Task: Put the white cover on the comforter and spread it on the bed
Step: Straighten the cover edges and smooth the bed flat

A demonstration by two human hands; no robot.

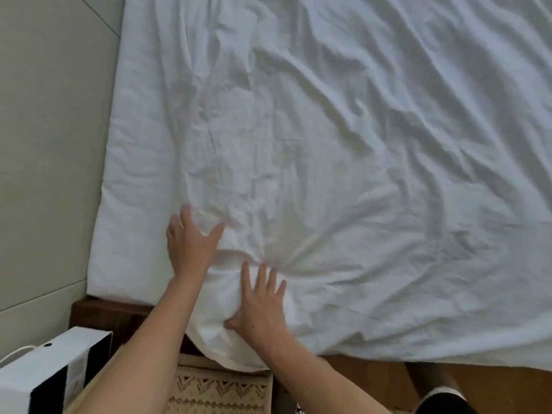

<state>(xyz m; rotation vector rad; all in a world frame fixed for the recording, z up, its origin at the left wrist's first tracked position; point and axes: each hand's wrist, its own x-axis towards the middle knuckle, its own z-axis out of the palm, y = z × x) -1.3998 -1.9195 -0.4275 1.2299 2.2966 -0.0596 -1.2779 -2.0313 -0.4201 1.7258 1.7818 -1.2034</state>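
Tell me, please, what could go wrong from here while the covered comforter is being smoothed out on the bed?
1. The near corner of the covered comforter already droops over the bed edge by the right hand; pressing outward might drag it further down.
2. The left hand and right hand work one spot only, so the deep creases at the right may stay.
3. The paper bag and woven mat underfoot could cause a trip.

White cover (343,144); dark brown bed frame (119,315); beige rug (221,392) with a zigzag pattern; black-and-white bag (50,375); grey-green wall (44,144).
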